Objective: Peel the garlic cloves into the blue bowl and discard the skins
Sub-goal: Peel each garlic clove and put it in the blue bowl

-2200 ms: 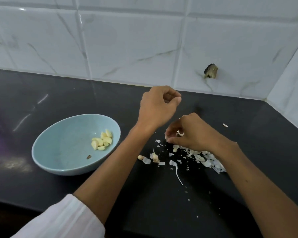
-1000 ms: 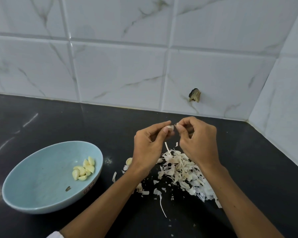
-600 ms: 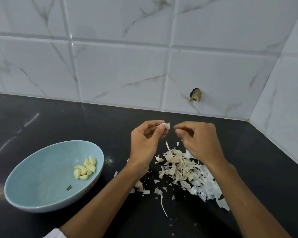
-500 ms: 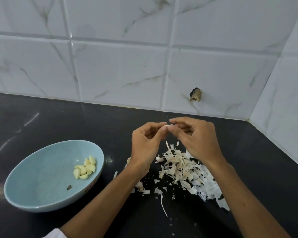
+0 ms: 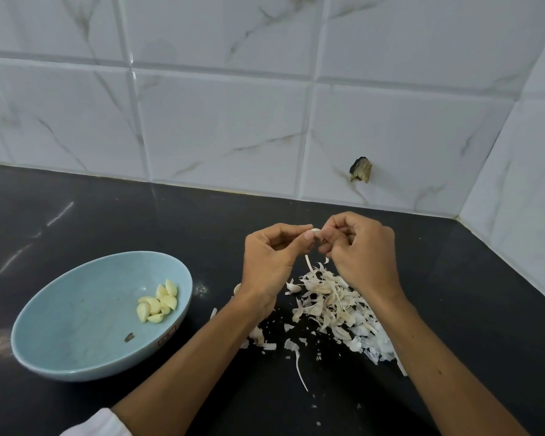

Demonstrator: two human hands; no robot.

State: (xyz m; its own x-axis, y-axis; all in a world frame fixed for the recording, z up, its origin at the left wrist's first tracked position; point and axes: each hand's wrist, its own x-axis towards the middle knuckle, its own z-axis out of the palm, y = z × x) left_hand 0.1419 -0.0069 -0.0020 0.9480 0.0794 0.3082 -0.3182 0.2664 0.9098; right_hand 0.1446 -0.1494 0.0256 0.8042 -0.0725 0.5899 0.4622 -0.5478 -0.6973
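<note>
Both hands were raised above the black countertop (image 5: 107, 215), fingertips meeting. The left hand (image 5: 274, 262) pinched a pale garlic clove (image 5: 316, 231) between thumb and forefinger, and the right hand (image 5: 359, 253) closed its curled fingers on the clove's other end. Fingers hid most of the clove, so its remaining skin could not be judged. The pile of skins (image 5: 331, 303) lay beneath; peeled cloves (image 5: 158, 302) sat in the blue bowl (image 5: 85, 309) at left.

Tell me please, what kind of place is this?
Probably a home kitchen: a black countertop against a white tiled wall, peeled garlic cloves in a blue bowl, and a heap of garlic skins.
</note>
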